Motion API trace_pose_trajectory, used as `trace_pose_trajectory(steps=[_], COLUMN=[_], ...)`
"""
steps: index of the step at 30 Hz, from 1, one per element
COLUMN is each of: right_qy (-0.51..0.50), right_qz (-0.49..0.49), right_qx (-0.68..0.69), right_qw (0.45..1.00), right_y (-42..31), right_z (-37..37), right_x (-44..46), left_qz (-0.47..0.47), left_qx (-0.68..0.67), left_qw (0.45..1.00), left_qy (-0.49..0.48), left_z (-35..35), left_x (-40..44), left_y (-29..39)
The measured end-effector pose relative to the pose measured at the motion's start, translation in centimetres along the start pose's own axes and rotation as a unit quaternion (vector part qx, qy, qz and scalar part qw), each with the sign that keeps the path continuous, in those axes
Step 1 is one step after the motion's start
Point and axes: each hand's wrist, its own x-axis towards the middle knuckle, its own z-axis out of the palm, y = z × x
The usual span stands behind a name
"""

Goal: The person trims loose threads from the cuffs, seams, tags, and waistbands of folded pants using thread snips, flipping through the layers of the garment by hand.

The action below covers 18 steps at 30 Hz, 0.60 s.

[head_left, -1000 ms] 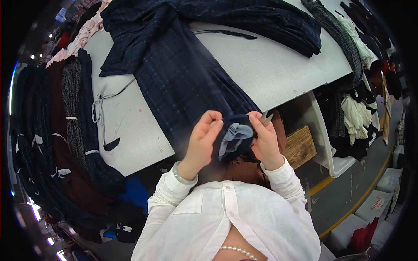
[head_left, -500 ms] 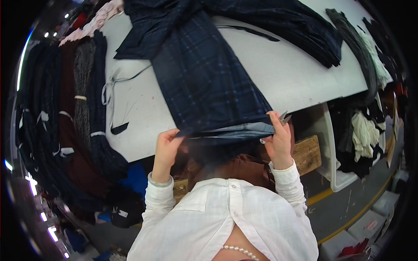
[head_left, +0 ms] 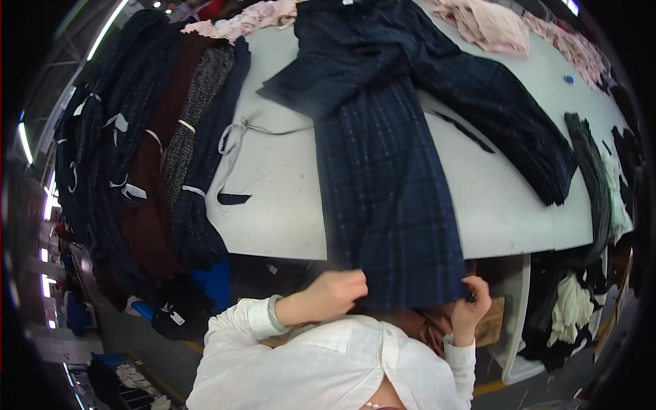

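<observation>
Dark navy plaid trousers [head_left: 393, 205] lie over the table, one leg hanging towards me past its front edge. My left hand [head_left: 331, 295] is closed on the left side of that leg near the hem, its fingertips partly hidden. My right hand [head_left: 471, 307] pinches the hem's right corner. A small dark thing shows by its fingers, too unclear to name. The second trouser leg [head_left: 512, 130] stretches to the right across the table.
The pale table [head_left: 273, 198] carries a row of tied dark fabric bundles [head_left: 150, 164] on its left. Pink garments [head_left: 485, 24] lie along the back. A grey ribbon [head_left: 232, 147] sits near the bundles. A white bin [head_left: 519, 342] with cloth stands below right.
The hem was stretched between both hands with its opening showing; now it hangs lower and closed, plaid side up. The view has shifted. A metal blade tip by my right hand no longer shows.
</observation>
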Motion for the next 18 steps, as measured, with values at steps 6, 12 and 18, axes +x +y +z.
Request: trace_pose_trajectory(steps=[6, 12, 18], right_qy=[-0.141, -0.03, -0.061], right_qz=[0.108, 0.187, 0.235], right_qx=[-0.071, 0.051, 0.17], right_qw=[0.982, 0.98, 0.955], right_y=[2.3, 1.2, -1.1], right_z=[-2.8, -1.4, 0.9], right_x=[-1.0, 0.4, 1.3], left_qz=[-0.268, -0.398, -0.167], left_qx=[-0.422, -0.469, -0.495], left_qw=[0.855, 0.682, 0.627], left_qy=[0.136, 0.397, 0.578], left_z=[-7.2, -16.6, -16.3], left_x=[4.0, 12.5, 16.8], left_y=[-10.2, -33.8, -36.4])
